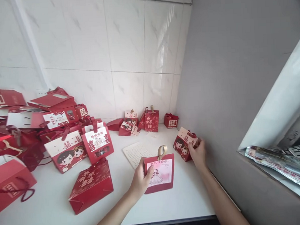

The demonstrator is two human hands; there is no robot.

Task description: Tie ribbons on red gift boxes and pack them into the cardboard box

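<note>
My left hand [140,178] grips the left side of a red gift box [160,189] near the front of the white table. The box has a gold ribbon loop on top and a pink card [162,175] with a drawn figure in a gown on its face. To the right, my right hand [197,153] is closed on the side of a small cartoon-print gift box [182,144], which leans at a tilt beside the grey wall. Some of my right fingers are hidden behind it. A sheet of small stickers or print [135,153] lies flat behind my left hand.
Many red gift boxes are heaped at the left [51,101]. A red box [92,186] lies on its side at front left. Several small boxes [151,120] stand along the tiled wall. On the right, a ledge [281,182] holds plastic packets.
</note>
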